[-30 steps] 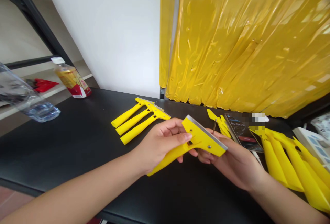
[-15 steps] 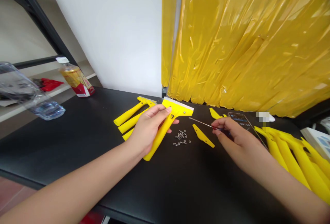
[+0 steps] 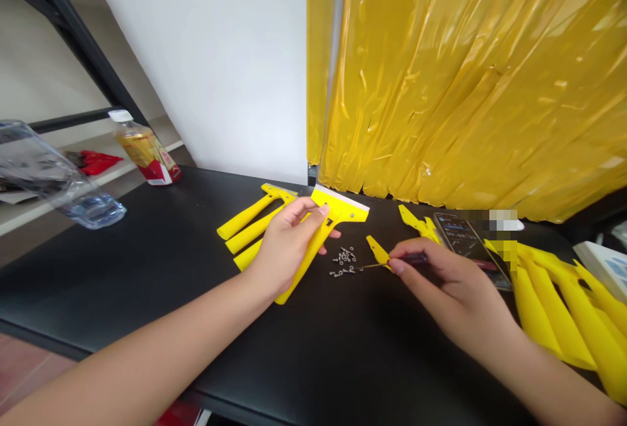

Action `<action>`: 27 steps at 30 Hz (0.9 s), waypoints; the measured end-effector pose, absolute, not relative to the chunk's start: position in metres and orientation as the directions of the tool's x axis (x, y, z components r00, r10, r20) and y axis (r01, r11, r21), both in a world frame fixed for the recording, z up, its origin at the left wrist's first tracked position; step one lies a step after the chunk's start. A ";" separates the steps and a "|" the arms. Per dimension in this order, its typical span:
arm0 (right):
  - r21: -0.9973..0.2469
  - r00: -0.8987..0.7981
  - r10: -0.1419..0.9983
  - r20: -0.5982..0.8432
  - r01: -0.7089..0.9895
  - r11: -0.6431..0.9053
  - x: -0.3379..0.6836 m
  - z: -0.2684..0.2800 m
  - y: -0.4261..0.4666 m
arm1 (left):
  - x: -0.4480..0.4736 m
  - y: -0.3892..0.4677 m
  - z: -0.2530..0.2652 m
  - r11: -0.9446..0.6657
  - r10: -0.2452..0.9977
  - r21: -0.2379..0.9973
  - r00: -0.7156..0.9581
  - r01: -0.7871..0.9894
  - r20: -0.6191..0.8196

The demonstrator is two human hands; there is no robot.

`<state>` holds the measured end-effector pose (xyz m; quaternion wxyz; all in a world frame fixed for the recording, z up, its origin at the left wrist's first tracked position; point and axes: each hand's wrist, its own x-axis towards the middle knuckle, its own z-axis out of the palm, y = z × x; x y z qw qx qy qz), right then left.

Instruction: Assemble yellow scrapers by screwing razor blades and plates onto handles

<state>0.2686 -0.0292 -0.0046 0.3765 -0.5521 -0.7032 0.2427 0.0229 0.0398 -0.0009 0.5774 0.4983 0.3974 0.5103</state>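
Note:
My left hand [image 3: 294, 236] is closed around a yellow scraper [image 3: 313, 249], whose pale blade edge points away from me. One screw shows near the right end of its head. My right hand [image 3: 435, 272] grips a screwdriver [image 3: 414, 258] with a dark handle. Its thin shaft points left, with the tip at the edge of a small pile of screws and nuts [image 3: 345, 259]; whether it touches one I cannot tell. A loose yellow blade cover plate [image 3: 376, 249] lies under the shaft, partly hidden by my right fingers.
More yellow scrapers [image 3: 247, 215] lie left of my left hand. Several yellow handles [image 3: 563, 302] are heaped at the right. Behind my right hand are other yellow plates [image 3: 416, 222] and a phone [image 3: 460, 233]. Two bottles, one with a red-yellow label [image 3: 149, 151] and one clear [image 3: 93, 207], stand at the left.
My right hand has brought the screwdriver tip down and toward me, from beside the scraper head to the screw pile. My left hand and the scraper stay nearly still.

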 end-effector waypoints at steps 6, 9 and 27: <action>-0.749 -0.162 0.962 0.220 0.604 0.273 0.263 -0.012 -0.028 | 0.024 0.040 -0.003 -0.046 0.985 0.983 0.155 -0.180 0.075; -0.745 -0.167 0.961 0.219 0.607 0.275 0.264 -0.013 -0.027 | 0.023 0.041 -0.003 -0.044 0.986 0.980 0.152 -0.193 0.074; -0.687 -0.233 0.932 0.277 0.631 0.362 0.265 -0.012 -0.029 | 0.024 0.044 -0.007 -0.046 0.987 0.979 0.145 -0.199 0.076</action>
